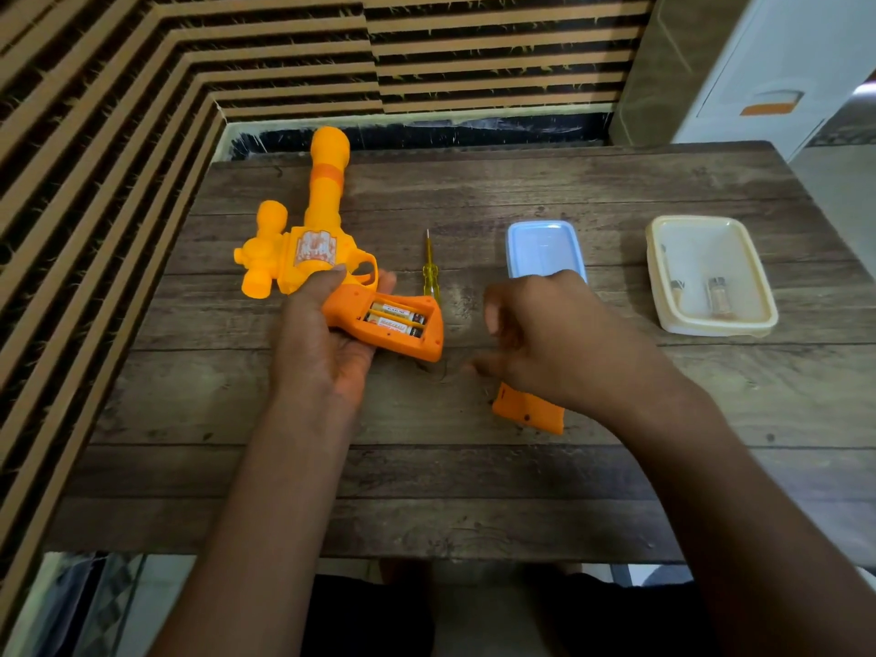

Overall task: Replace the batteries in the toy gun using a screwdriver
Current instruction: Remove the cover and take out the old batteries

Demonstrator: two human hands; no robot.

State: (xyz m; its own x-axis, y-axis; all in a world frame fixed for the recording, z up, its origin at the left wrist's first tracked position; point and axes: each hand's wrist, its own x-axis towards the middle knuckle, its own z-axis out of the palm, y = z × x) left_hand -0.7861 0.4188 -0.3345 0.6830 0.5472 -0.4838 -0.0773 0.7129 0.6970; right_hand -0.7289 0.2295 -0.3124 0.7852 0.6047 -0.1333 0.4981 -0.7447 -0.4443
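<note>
One orange battery cover (526, 412) is lying nearest on the table (474, 490), partly under the right hand (559, 339), which is hovering with its fingers loosely curled and gripping nothing. To the left, the left hand (322, 334) is wrapping round the grip of the one toy gun (317, 220). The gun's long axis is running near to far, its barrel pointing far and its open compartment showing two batteries (396, 320). Beyond, one yellow screwdriver (430, 272), one blue lid (542, 246) and one cream container (656, 277) are lying left to right.
</note>
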